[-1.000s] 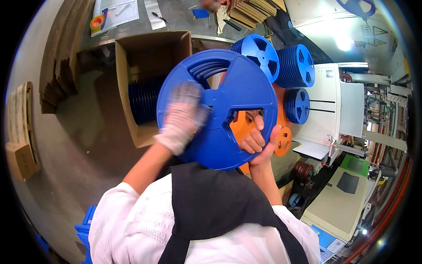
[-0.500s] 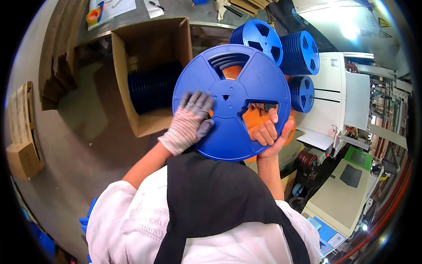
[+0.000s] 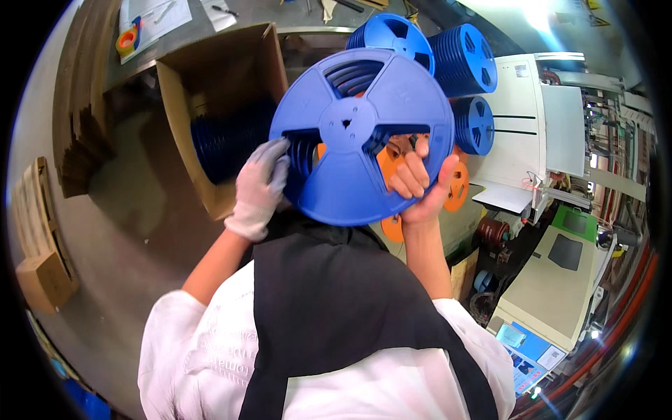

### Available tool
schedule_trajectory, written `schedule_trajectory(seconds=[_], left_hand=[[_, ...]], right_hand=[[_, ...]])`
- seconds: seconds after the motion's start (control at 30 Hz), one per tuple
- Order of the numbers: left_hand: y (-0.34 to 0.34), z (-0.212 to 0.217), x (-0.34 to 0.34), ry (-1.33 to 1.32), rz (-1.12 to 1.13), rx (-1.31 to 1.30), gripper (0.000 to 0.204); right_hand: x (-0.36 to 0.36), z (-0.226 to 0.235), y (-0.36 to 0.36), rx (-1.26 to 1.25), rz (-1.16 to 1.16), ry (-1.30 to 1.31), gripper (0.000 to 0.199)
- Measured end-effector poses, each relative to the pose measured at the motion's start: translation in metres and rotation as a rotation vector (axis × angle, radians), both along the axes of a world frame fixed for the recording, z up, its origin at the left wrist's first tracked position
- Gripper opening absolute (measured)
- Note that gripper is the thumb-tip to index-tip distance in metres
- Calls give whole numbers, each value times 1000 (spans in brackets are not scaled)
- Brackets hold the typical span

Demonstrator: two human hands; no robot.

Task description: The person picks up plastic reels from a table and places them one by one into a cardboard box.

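Observation:
A stack of blue plastic reels (image 3: 350,185) is held up before my chest, the top flange facing the camera. Further flanges show through its window openings. My bare right hand (image 3: 420,185) grips the right side, fingers hooked through a window and thumb outside the rim. In a striped work glove, my left hand (image 3: 257,185) curls its fingers over the left rim beside another window; its fingertips are partly hidden. Left of the stack, an open cardboard box (image 3: 178,115) contains a row of dark blue reels (image 3: 227,143).
More blue reel stacks (image 3: 476,59) stand beyond, with orange reels (image 3: 458,187) lower down. A grey table (image 3: 262,14) bears a tape dispenser (image 3: 128,40). Flat cardboard (image 3: 87,105) leans at left, near a small carton (image 3: 45,280). A beige-and-green machine (image 3: 546,287) stands at right.
My left hand has moved from the reel's face to its left rim, and its fingers have curled. The held stack appears slightly higher and tilted; my right hand keeps its grip.

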State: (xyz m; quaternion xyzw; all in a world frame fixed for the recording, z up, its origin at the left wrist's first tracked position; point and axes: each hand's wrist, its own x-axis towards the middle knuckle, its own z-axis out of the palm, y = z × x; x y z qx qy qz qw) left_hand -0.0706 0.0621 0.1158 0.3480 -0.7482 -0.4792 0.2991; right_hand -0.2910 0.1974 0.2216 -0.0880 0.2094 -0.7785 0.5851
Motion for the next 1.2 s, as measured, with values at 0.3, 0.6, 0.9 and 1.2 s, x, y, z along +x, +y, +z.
schedule_trajectory(seconds=[0.3, 0.6, 0.9, 1.2], left_hand=[[-2, 4, -54, 314, -134, 1153, 104], [-35, -7, 55, 1328, -182, 1662, 71], [-31, -1, 66, 1527, -96, 1568, 71], [-39, -6, 62, 1574, -28, 1635, 72]], right_hand=[[60, 20, -47, 433, 151, 513, 59], [38, 16, -46, 620, -62, 631, 41], [-2, 11, -36, 612, -98, 505, 48], [-22, 6, -23, 548, -203, 507, 56]])
